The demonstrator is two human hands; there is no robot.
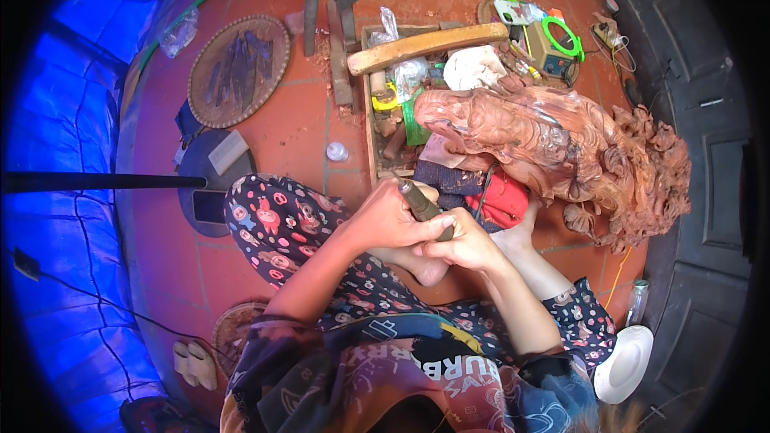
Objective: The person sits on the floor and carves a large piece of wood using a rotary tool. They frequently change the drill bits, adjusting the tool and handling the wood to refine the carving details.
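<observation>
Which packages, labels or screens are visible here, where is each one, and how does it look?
Phone screen: dark rectangle, lying on the round dark board left of the knee.
Clear plastic bags: crumpled, in the wooden tray beyond the hands.
Clear plastic bag: crumpled, on the floor beside the round carved plaque.

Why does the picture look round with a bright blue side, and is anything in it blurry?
Head view: a fisheye lens bends straight edges near the rim and leaves black corners. The blue tarp at the left glows strongly in daylight. The middle is sharp: both hands, left hand and right hand, hold a small tool by the reddish wood carving. The lower edge is softer.
</observation>
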